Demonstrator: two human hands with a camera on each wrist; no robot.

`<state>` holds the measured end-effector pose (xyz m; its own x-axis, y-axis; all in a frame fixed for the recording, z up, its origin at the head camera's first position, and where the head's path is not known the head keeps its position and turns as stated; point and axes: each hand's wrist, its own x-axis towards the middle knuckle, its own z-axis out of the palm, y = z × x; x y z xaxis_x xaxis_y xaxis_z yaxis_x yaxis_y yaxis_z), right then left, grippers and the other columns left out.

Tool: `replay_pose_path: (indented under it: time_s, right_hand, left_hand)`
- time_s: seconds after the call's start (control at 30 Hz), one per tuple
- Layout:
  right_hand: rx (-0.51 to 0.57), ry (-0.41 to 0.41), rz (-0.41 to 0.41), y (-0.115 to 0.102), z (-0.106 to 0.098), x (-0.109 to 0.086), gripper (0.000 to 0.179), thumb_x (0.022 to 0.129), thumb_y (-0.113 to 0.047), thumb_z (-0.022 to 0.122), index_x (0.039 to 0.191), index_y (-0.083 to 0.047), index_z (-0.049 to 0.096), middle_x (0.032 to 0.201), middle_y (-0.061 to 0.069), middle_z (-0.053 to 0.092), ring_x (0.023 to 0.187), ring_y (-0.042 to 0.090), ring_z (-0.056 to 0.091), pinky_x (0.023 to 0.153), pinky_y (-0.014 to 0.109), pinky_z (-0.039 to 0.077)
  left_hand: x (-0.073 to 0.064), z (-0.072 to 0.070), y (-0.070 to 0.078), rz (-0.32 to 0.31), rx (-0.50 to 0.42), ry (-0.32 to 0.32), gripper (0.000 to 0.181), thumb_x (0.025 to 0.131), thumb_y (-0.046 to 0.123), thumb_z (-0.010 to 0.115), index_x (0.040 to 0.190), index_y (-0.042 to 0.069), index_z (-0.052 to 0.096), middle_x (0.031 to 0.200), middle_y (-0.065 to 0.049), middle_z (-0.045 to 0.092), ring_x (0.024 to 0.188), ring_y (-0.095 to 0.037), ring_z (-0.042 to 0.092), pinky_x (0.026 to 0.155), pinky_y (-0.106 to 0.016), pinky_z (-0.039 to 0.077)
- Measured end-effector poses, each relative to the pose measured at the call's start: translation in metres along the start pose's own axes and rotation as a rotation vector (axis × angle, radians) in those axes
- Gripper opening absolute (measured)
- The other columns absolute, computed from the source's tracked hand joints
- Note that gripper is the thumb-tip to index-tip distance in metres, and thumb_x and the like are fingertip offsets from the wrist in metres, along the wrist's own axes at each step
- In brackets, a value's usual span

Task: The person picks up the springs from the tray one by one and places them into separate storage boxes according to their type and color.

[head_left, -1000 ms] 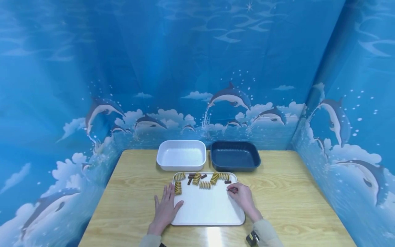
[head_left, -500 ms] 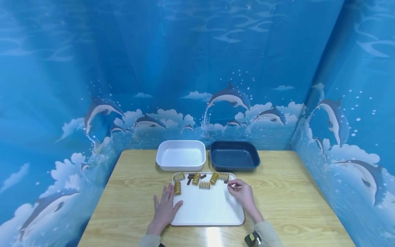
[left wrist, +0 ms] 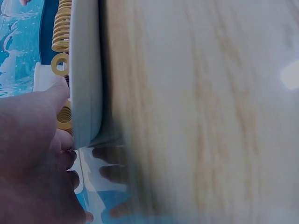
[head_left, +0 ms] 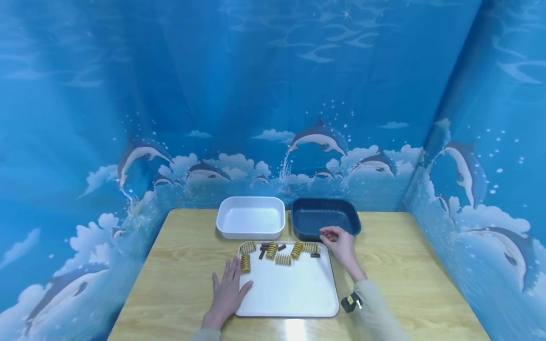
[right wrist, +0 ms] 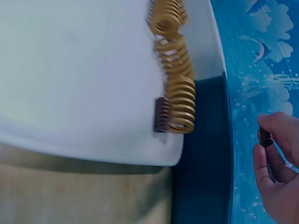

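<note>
My right hand (head_left: 342,247) pinches a small dark brown coil spring (right wrist: 266,137) between thumb and fingers, over the near edge of the dark blue bin (head_left: 357,222). A white tray (head_left: 292,291) lies below, with larger yellow coil springs (head_left: 283,259) and small dark brown springs along its far side. In the right wrist view, one brown spring (right wrist: 161,115) lies against a yellow spring (right wrist: 181,105) near the tray's corner. My left hand (head_left: 227,292) rests along the tray's left edge with straight fingers, close to a yellow spring (head_left: 245,264).
A white bin (head_left: 250,235) stands behind the tray, left of the dark blue bin. All stand on a wooden table (head_left: 183,265). Curtains (head_left: 273,118) with printed dolphins enclose the back and sides.
My right hand has lifted the brown spring from the tray's right side and moved forward to the dark blue bin. The left hand stays on the tray's edge.
</note>
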<state>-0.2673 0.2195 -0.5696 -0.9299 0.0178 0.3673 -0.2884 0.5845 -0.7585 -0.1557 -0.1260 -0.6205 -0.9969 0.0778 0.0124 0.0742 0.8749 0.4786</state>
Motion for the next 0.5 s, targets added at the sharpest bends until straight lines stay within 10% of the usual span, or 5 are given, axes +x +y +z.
replay_pose_path:
  time_s: [0.5]
  right_hand:
    - [-0.154, -0.122, 0.173, 0.034, 0.009, 0.074, 0.019, 0.085, -0.001, 0.079, 0.104, 0.0, 0.078, 0.099, 0.015, 0.078, 0.094, 0.031, 0.075, 0.09, 0.05, 0.057]
  left_hand:
    - [-0.001, 0.001, -0.003, 0.012, 0.008, 0.019, 0.076, 0.1, 0.044, 0.059, 0.155, -0.003, 0.035, 0.164, -0.02, 0.028, 0.151, -0.044, 0.021, 0.113, -0.079, 0.003]
